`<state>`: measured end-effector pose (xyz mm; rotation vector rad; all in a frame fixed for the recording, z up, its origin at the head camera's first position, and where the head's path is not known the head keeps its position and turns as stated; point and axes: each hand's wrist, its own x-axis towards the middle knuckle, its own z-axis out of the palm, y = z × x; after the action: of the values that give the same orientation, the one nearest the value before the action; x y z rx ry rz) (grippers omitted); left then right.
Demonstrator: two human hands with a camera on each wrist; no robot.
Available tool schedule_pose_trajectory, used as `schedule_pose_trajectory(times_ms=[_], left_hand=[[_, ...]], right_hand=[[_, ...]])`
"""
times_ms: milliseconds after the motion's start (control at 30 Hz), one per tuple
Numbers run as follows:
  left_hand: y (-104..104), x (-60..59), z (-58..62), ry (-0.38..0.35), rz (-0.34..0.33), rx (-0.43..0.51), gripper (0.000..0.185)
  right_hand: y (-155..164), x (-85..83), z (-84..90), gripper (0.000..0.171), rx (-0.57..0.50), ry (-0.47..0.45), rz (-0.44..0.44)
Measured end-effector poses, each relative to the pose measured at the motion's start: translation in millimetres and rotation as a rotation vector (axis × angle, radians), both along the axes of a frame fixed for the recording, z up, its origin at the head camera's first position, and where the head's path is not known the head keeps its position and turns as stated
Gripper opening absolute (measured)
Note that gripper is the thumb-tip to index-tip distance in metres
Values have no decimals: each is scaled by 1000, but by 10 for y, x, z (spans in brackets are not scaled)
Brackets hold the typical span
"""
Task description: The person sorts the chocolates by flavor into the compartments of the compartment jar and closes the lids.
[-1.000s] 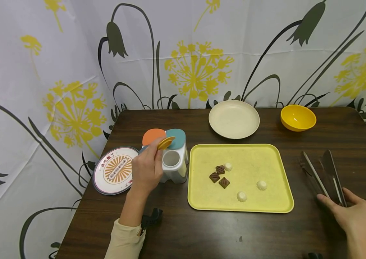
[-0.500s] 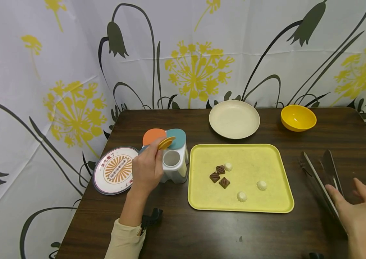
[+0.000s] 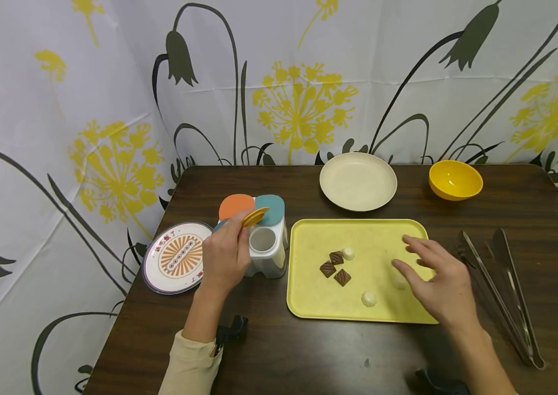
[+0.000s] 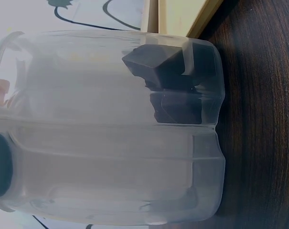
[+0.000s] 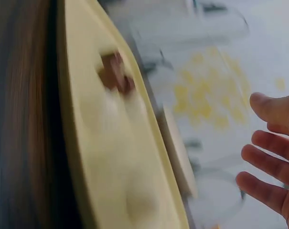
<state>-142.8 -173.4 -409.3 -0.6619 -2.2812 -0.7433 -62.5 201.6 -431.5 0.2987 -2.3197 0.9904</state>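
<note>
My left hand (image 3: 232,241) pinches the small yellow lid (image 3: 255,216) of a white compartment container (image 3: 267,249) and holds it up over an open round hole. Orange (image 3: 235,205) and teal (image 3: 272,208) lids lie flat behind it. In the left wrist view the container wall (image 4: 106,157) is translucent, with dark chocolate pieces (image 4: 165,81) inside. My right hand (image 3: 424,269), fingers spread and relaxed, hovers over the right half of the yellow tray (image 3: 318,296), holding nothing. It partly covers a white candy (image 3: 399,282). The tray also holds three chocolates (image 3: 335,267) and two more white candies (image 3: 369,299).
Metal tongs (image 3: 498,293) lie on the dark table to the right of the tray. A cream plate (image 3: 358,181) and a yellow bowl (image 3: 455,179) stand at the back. A patterned plate (image 3: 175,257) sits at the left edge. The right wrist view is motion-blurred.
My right hand has left the tongs at the right and swept left over the tray. The left hand still holds the yellow lid in the same place.
</note>
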Motion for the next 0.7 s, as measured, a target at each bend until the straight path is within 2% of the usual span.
schedule_pose_trajectory(times_ms=[100, 233, 333, 467, 700], left_hand=[[-7, -3, -4, 0, -4, 5, 29], [-12, -6, -13, 4, -3, 4, 30], [-9, -7, -12, 11, 0, 2, 30], [-3, -10, -7, 19, -5, 10, 30], [5, -22, -8, 58, -13, 24, 31]], right_hand=[[-289, -135, 54, 56, 27, -21, 141], [-634, -301, 141, 57, -2, -48, 322], [-856, -406, 220, 61, -22, -80, 423], [-1108, -535, 298, 68, -40, -77, 516], [-1437, -728, 346, 83, -44, 19, 636]])
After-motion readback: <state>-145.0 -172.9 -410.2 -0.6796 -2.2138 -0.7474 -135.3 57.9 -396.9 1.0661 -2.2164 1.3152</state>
